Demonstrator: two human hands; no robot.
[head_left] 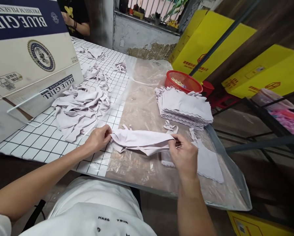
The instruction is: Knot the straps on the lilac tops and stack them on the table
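A pale lilac strappy garment (142, 139) is stretched sideways between my two hands, just over the plastic-covered table. My left hand (99, 139) pinches its left end, and my right hand (183, 152) pinches the other end, fingers closed on the cloth. Beneath and beyond my right hand lies another pale garment (208, 160) with a wavy edge, spread flat and partly hidden. Behind it rises a neat stack of the same garments (186, 109). To the left, a loose heap of pale garments (83, 105) lies crumpled on the checked cloth.
A large Blue Girl carton (33, 55) stands at the left. A red basket (183, 80) sits behind the stack. Yellow boxes (211, 39) and a dark metal rack (265, 121) are at the right. Another person (75, 19) is at the far end of the table.
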